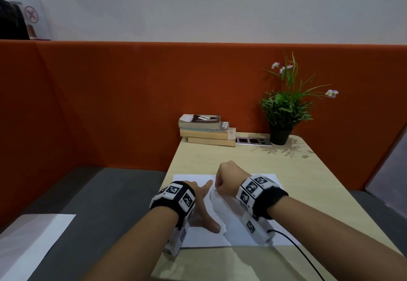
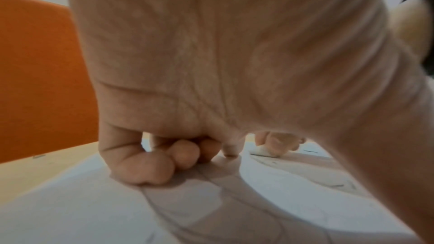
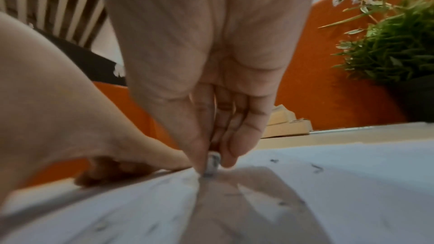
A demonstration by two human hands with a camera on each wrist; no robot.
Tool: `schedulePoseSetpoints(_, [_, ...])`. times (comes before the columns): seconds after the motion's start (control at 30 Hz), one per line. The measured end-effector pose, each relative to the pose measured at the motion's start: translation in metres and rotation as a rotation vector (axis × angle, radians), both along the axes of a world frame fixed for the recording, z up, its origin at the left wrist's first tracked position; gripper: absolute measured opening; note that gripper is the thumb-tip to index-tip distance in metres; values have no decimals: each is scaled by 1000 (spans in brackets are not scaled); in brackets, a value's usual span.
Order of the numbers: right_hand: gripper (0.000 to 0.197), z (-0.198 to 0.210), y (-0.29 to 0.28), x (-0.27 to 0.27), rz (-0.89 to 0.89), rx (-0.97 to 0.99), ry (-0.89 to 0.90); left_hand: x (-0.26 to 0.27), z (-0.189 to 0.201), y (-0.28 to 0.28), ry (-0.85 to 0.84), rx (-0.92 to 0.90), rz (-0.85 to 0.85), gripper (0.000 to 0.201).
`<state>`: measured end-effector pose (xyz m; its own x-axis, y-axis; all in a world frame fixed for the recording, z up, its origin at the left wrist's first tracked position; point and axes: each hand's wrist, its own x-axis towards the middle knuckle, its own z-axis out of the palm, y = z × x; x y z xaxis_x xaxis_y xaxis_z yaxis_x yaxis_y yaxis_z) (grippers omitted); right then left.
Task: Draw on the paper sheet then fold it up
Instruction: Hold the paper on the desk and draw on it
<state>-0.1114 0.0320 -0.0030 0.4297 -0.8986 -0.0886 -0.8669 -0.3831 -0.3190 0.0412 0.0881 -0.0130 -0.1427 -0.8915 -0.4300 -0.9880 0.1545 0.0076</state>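
left hand (image 1: 203, 205) presses spread fingers on the paper sheet (image 1: 220, 239); right hand (image 1: 226, 178) pinches its raised fold.

Head view: high, looks forward and down over table (image 1: 308, 183); both hands in lower centre of frame, orange partition (image 1: 132, 95) across middle. Left wrist view: very near, under palm, skims paper (image 2: 70, 201). Right wrist view: same low angle, plant (image 3: 394, 49) upper right. All three share paper and partition.
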Motion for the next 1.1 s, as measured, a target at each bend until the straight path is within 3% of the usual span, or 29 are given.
schedulePoseSetpoints(0.2, [8,0,30,-23,173,131,-8,0,-6,-2,8,-3,21,148])
schedulePoseSetpoints(0.43, [12,3,3,-31,22,-7,12,-5,0,4,32,-5,41,142])
schedulePoseSetpoints(0.7, [13,3,54,-54,228,147,11,-7,1,2,12,16,53,146])
schedulePoseSetpoints(0.93, [10,5,28,-36,94,41,-25,-10,4,-2,-6,56,52,148])
schedulePoseSetpoints(1.1, [12,2,48,-42,187,80,19,-10,0,0,-32,7,25,149])
